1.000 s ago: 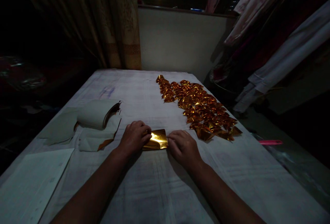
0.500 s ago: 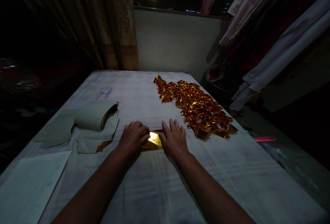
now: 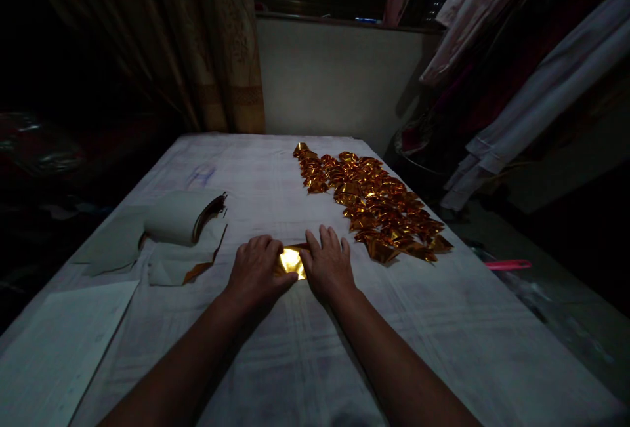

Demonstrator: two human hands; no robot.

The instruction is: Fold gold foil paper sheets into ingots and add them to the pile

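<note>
A folded piece of gold foil paper [image 3: 292, 263] lies on the cloth-covered table in front of me, its shiny middle showing between my hands. My left hand [image 3: 258, 266] grips its left end, with the thumb along the near edge and the fingers curled over the top. On the right end, my right hand [image 3: 329, 263] presses and holds the foil, fingers bent over it and thumb towards the middle. Both ends of the piece are hidden under my hands. Beyond my right hand spreads a cluster of folded gold foil pieces [image 3: 377, 201].
Left of my hands lies a stack of pale-backed foil sheets [image 3: 172, 218], partly curled over. A white sheet [image 3: 63, 348] is at the near left. Hanging clothes [image 3: 536, 99] are on the right, a curtain [image 3: 231, 46] at the back left, and a pink handle [image 3: 508, 264] beyond the table's right edge.
My left thumb has moved down and right onto the foil's near edge. My right hand has shifted slightly left, so less of the gold shows between the hands.
</note>
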